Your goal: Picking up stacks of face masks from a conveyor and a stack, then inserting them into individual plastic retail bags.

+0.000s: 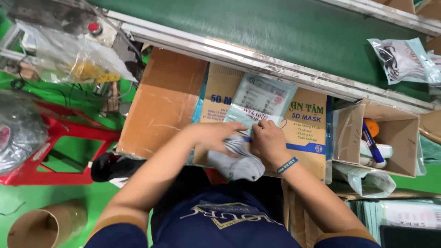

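Observation:
My left hand (216,138) and my right hand (268,140) meet over a flat cardboard box (161,105) on my lap. Both grip a stack of grey face masks (236,163) at the mouth of a clear printed plastic pouch (262,98). The pouch lies on the box, pointing away from me, and the masks hang out of its near end toward my body. A blue wristband sits on my right wrist.
A green conveyor belt (275,27) runs across the top, carrying a filled mask pouch (404,59) at right. A small open carton (395,138) with markers stands right of the box. A red stool (59,138) and cardboard tube (46,225) stand left on the green floor.

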